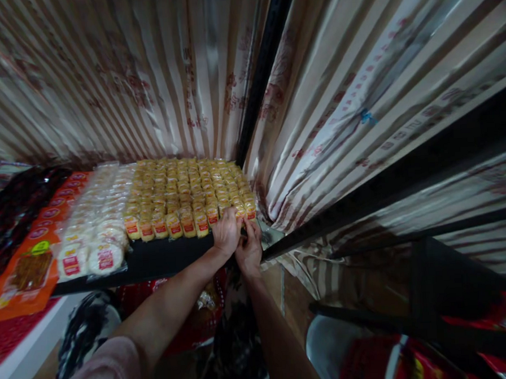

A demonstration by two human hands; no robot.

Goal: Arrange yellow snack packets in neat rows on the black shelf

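Rows of small yellow snacks [180, 187] in clear wrappers with red labels stand tightly packed on a dark shelf [158, 256]. At the front right corner of these rows, my left hand [227, 233] has its fingers bent around a wrapped yellow snack [239, 210]. My right hand [248, 249] is close beside it, with fingertips pinched at the same snack from below and the right. The fingers partly cover that snack.
White round wrapped crackers [106, 257] and an orange snack bag [28, 269] lie left of the yellow rows. A striped curtain [167, 92] hangs behind. Black frame posts [267, 58] rise at the right. A red bag [192, 325] sits below the shelf.
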